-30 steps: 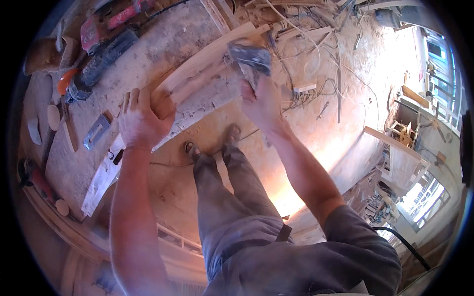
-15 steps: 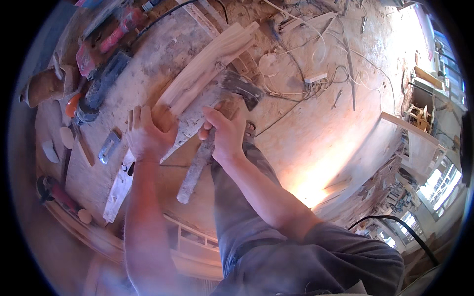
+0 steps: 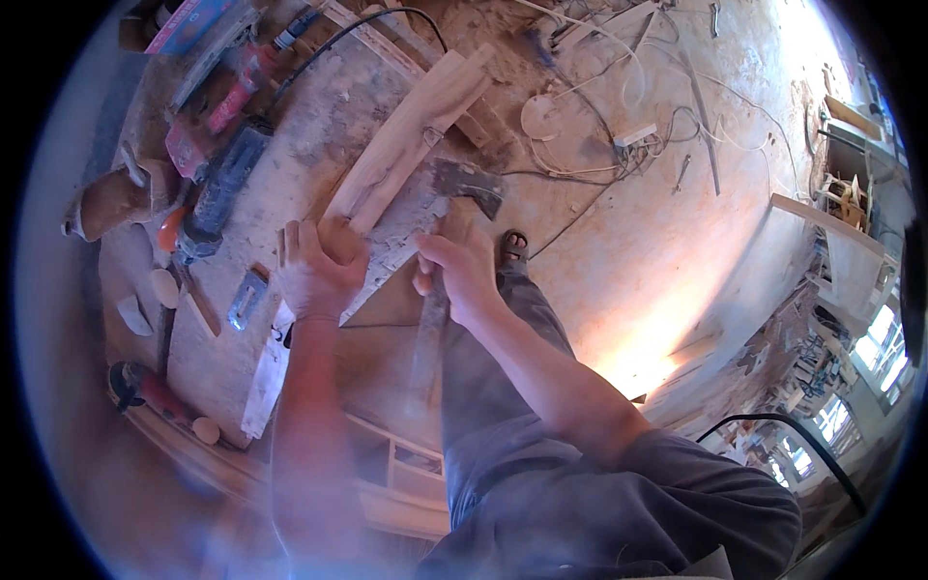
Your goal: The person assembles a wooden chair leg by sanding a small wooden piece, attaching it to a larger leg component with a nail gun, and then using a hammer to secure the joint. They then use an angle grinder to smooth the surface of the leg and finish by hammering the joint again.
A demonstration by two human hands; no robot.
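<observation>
My left hand (image 3: 324, 274) is closed around the near end of a pale, slightly curved wooden piece (image 3: 411, 135). That piece slants up and away to the right, over a worn wooden beam (image 3: 266, 382). In my right hand (image 3: 466, 266) is a hatchet (image 3: 468, 184), gripped on its wooden handle close below the head. The dark metal head lies just right of the wooden piece; whether they touch I cannot tell. The handle's lower part hangs toward me, blurred by motion.
Left of the beam lie a hand plane (image 3: 248, 298), a dark power tool (image 3: 227, 184), a red-handled tool (image 3: 237, 92) and a grinder (image 3: 155, 391). Cables (image 3: 619, 169) and wood scraps litter the dusty floor at the far right. My sandalled foot (image 3: 513, 246) is close beside the hatchet head.
The hatchet handle has swung to a more upright angle, its lower end moving right. My left hand keeps its hold on the wooden piece. The whole view has shifted a little.
</observation>
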